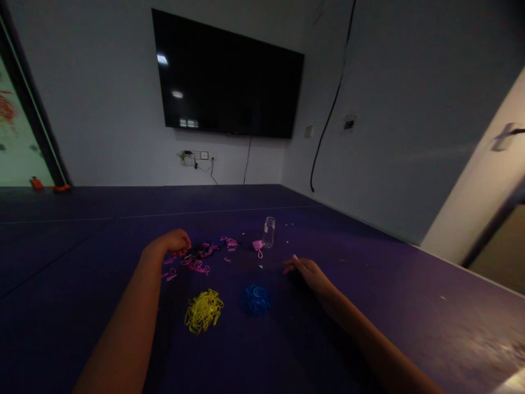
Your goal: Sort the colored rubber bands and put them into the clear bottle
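Note:
My left hand (174, 242) is at the left edge of a loose spread of pink rubber bands (196, 266) and black rubber bands (198, 253). Its fingers are curled down and pressed together; whatever they hold is hidden. Palm low over the purple surface (328, 350), my right hand (304, 268) has its fingers stretched out and holds nothing. Between my forearms lie a pile of yellow rubber bands (204, 312) and a pile of blue rubber bands (256, 299). A clear bottle (268, 232) stands upright beyond my right hand, beside a small pink item with a loop (257, 245).
Small white scraps (261, 266) dot the surface. A wall-mounted television (229, 76) hangs above sockets (200, 155) at the back. A black cable (328, 120) dangles along the right wall, and a door (476, 169) is at far right.

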`<action>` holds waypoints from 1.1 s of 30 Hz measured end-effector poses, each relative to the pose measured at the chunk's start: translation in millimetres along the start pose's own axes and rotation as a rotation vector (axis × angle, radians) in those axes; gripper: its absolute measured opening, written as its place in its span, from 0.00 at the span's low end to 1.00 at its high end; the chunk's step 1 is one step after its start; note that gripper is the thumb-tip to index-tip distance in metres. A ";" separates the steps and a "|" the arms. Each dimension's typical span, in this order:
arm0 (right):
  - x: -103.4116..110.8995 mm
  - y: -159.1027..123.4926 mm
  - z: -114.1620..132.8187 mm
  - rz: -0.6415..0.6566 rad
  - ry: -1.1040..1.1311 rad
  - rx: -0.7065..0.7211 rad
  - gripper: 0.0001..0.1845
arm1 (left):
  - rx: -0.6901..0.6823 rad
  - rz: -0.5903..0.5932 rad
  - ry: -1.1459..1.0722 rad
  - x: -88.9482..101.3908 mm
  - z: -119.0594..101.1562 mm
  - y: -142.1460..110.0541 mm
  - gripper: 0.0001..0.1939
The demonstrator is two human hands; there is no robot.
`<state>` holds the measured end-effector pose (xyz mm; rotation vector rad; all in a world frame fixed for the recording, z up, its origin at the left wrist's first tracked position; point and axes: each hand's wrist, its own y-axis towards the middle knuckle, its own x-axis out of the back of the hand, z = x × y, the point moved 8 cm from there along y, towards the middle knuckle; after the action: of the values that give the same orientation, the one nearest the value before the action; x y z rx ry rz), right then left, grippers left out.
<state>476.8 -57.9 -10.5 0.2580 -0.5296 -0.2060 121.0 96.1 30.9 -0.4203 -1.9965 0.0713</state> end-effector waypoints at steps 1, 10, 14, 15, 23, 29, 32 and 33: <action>-1.0 -1.5 3.3 0.018 -0.024 0.004 0.36 | 0.000 -0.002 -0.002 0.5 0.7 0.0 0.07; 11.9 -1.7 -3.6 -0.037 -0.001 -0.019 0.36 | -0.012 -0.010 -0.027 2.8 4.5 2.1 0.07; 32.6 -0.7 -26.9 -0.193 -0.078 -0.121 0.34 | -0.018 -0.014 -0.032 3.2 5.9 4.0 0.08; 38.3 -2.0 -31.0 -0.230 -0.137 -0.152 0.32 | -0.020 -0.015 -0.032 3.2 6.0 4.1 0.08; 46.7 -9.6 -24.8 -0.225 -0.374 -0.190 0.28 | -0.031 -0.027 -0.013 2.8 8.0 3.9 0.10; 49.6 -10.6 -20.7 -0.288 -0.459 -0.136 0.26 | -0.019 -0.057 0.031 -4.2 12.8 10.6 0.05; 47.0 -9.3 -23.9 -0.273 -0.451 -0.143 0.26 | -0.010 -0.064 0.062 -11.5 14.9 13.5 0.04; 46.3 -9.0 -25.2 -0.270 -0.426 -0.155 0.26 | -0.007 -0.066 0.075 -13.5 15.4 14.2 0.04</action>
<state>527.9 -73.7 -12.4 0.1327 -0.8970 -0.5697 116.4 107.1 9.0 -0.3558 -1.9359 0.0068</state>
